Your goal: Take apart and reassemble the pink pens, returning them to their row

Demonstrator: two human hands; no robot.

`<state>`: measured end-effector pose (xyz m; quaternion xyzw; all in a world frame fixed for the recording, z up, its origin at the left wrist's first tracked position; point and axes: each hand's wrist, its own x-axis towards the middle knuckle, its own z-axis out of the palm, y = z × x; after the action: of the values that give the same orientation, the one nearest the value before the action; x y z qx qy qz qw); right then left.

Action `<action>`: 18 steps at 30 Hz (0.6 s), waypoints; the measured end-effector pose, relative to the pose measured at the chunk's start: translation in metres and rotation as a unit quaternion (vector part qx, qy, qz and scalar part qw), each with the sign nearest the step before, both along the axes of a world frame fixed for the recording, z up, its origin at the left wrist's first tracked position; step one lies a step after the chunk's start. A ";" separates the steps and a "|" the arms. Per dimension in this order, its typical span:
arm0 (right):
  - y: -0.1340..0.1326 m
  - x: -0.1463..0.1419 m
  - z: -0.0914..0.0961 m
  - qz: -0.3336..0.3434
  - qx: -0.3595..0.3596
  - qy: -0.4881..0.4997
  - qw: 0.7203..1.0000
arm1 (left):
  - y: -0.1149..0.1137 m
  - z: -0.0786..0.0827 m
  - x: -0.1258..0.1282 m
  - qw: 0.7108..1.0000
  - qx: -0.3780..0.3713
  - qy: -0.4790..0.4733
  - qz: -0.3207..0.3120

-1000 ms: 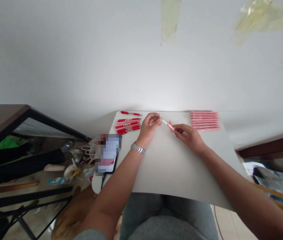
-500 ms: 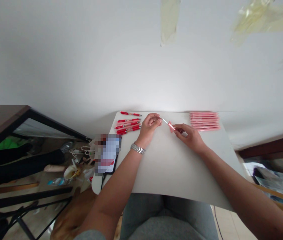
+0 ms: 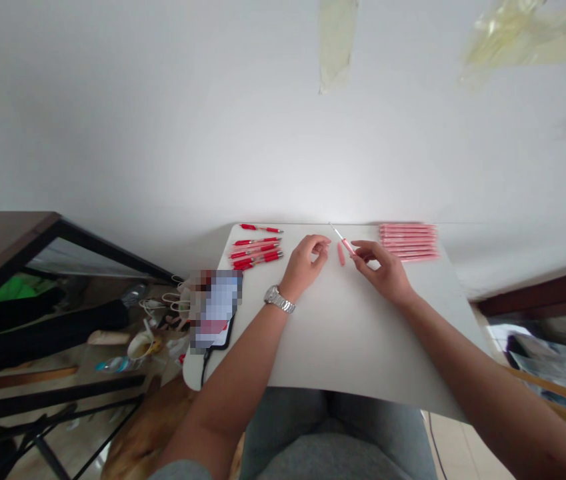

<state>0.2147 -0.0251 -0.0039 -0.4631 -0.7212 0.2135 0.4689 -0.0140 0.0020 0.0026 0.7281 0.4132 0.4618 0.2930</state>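
My right hand (image 3: 383, 270) pinches a thin pen refill (image 3: 341, 240) with a pink grip, its tip pointing up and left. A small pink piece (image 3: 341, 254) lies on the white table (image 3: 343, 333) just left of that hand. My left hand (image 3: 305, 261), wearing a metal watch (image 3: 279, 299), hovers a little left of the piece with fingers loosely curled and nothing visible in them. Several red pens (image 3: 257, 248) lie at the table's far left. A row of pink pens (image 3: 409, 241) lies at the far right.
A phone (image 3: 215, 312) with a cable rests on the table's left edge. Left of the table stands a dark glass-fronted cabinet (image 3: 37, 267) and floor clutter with a cup (image 3: 140, 343). A white wall rises behind the table. My grey-trousered legs are under the near edge.
My left hand let go of the refill's tip and drew back left. The right hand now holds the refill alone, raised, and a pink piece lies on the table between the hands.
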 end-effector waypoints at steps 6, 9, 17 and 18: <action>-0.001 0.000 0.002 -0.011 -0.010 0.015 1.000 | -0.006 0.000 0.004 0.985 0.065 0.155 -0.031; -0.001 -0.001 0.003 -0.015 -0.007 0.015 1.000 | -0.006 -0.002 0.005 0.977 0.076 0.198 -0.032; 0.000 -0.001 0.001 -0.015 -0.002 0.016 1.000 | -0.005 -0.004 0.008 0.959 0.088 0.265 -0.042; 0.000 -0.001 0.000 -0.015 0.000 0.018 1.000 | -0.006 -0.004 0.008 0.958 0.090 0.270 -0.043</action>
<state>0.2142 -0.0246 -0.0037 -0.4700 -0.7058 0.2149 0.4844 -0.0061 -0.0035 -0.0018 0.8659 0.4022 0.2704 0.1236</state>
